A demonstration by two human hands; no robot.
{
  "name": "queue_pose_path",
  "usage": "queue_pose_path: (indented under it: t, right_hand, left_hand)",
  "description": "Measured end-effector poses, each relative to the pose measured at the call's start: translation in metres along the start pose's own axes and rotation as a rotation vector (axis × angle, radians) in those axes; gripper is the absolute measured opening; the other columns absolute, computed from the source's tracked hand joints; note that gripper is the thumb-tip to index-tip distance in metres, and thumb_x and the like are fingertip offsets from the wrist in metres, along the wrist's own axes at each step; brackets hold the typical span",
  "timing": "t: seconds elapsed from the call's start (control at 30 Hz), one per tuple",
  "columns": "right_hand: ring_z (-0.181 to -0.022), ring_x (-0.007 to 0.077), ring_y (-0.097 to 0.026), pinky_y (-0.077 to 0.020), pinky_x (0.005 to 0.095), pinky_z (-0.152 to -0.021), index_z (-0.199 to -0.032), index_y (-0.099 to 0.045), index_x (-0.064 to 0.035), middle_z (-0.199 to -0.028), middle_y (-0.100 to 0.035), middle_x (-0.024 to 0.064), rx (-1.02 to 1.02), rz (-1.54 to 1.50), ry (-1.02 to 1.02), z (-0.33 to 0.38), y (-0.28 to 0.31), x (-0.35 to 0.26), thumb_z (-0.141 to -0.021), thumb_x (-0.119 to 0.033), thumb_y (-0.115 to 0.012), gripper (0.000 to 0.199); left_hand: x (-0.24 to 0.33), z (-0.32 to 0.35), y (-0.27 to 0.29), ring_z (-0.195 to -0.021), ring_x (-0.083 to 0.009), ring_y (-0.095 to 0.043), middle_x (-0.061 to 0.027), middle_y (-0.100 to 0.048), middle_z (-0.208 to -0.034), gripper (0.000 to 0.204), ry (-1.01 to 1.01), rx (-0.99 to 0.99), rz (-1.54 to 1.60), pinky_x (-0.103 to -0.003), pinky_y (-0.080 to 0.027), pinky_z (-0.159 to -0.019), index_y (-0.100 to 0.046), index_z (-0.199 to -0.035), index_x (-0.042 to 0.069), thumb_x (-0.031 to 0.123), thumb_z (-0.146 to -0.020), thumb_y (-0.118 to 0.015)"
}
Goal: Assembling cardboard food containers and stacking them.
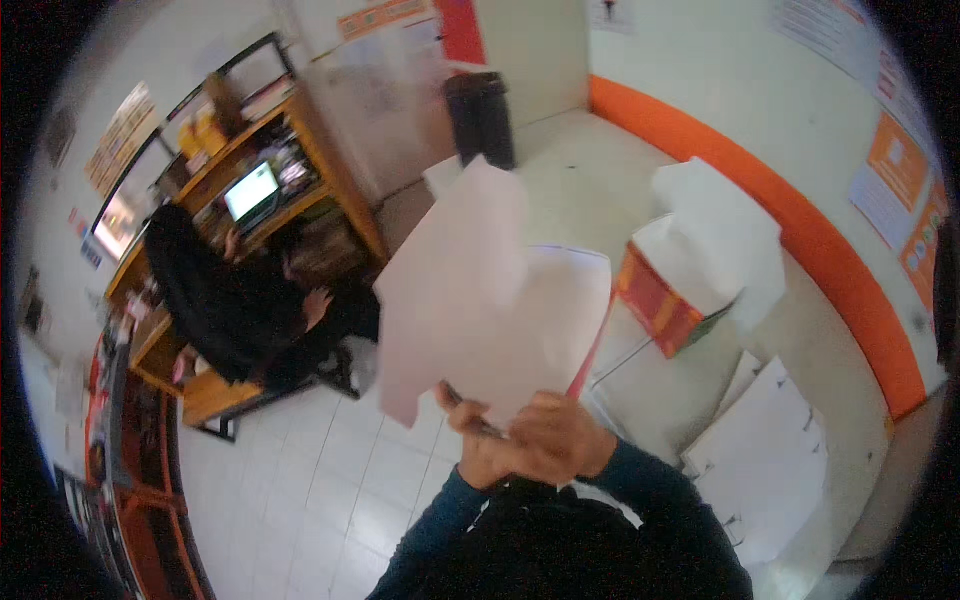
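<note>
The sheets of white paper (470, 300) stand up in front of the person, held at their lower edge; both hands meet there, the left hand (480, 440) and the right hand (555, 435) pressed close together, each grip clamped on the bottom of the sheets, fingers curled round it. At least two sheets show, one fanned forward and left, one behind it to the right with a thin red edge; an exact count cannot be told. By the look of it the paper is light and limp, bending under its own weight; it would slip or crease easily, so the lower edge, pinched flat near the middle, seems the soundest place to hold.

Right of the sheets stands one orange box (665, 305) with white material heaped on it; below that box lies one stack of white boards (765, 460) on the floor. Left of the sheets, one person in dark clothes (230, 300) sits at a wooden desk (300, 130) carrying one lit laptop (252, 192). Above the sheets stands one dark bin (482, 118) against the wall.
</note>
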State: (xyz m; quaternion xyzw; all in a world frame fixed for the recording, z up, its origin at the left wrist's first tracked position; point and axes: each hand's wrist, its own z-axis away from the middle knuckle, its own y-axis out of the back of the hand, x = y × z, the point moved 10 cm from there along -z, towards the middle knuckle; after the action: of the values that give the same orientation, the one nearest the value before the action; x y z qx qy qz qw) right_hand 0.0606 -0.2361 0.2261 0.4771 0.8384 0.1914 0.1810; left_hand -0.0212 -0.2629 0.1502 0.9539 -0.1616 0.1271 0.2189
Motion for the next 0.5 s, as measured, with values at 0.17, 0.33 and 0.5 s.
queue_pose_path:
  t: [0.17, 0.33, 0.5]
  right_hand:
    - [-0.107, 0.0234, -0.046, -0.0405, 0.0365, -0.083, -0.116, -0.044, -0.004, -0.118, -0.043, 0.013, 0.187, 0.834, -0.452, 0.028, 0.105, 0.018, -0.07, -0.033, -0.07, 0.06]
    - [-0.125, 0.0312, -0.03, -0.0289, 0.0408, -0.102, -0.139, -0.009, -0.0051, -0.139, -0.023, 0.0188, 0.742, 0.131, -0.99, 0.139, 0.182, 0.088, -0.077, -0.022, -0.066, 0.086]
    - [-0.127, 0.0285, -0.029, -0.0244, 0.0384, -0.105, -0.138, -0.012, 0.0, -0.139, -0.024, 0.0194, 0.815, 0.422, -1.109, 0.188, 0.191, 0.114, -0.077, -0.014, -0.065, 0.083]
  left_hand:
    - [-0.048, -0.038, -0.065, -0.121, -0.0289, -0.032, -0.0132, -0.038, -0.119, 0.086, 0.216, -0.101, 0.771, -0.047, -0.023, -0.105, -0.021, -0.122, 0.011, 0.04, -0.061, -0.074]
    - [-0.055, -0.128, -0.198, -0.126, -0.0272, -0.03, -0.013, -0.029, -0.135, 0.106, 0.184, -0.442, 1.295, -0.041, -0.028, -0.102, -0.022, -0.132, 0.005, 0.062, -0.057, -0.069]
    - [-0.047, -0.143, -0.335, -0.13, -0.0222, -0.023, -0.0146, -0.03, -0.138, 0.078, 0.19, -0.868, 1.426, -0.039, -0.01, -0.107, -0.026, -0.136, 0.002, 0.053, -0.082, -0.05]
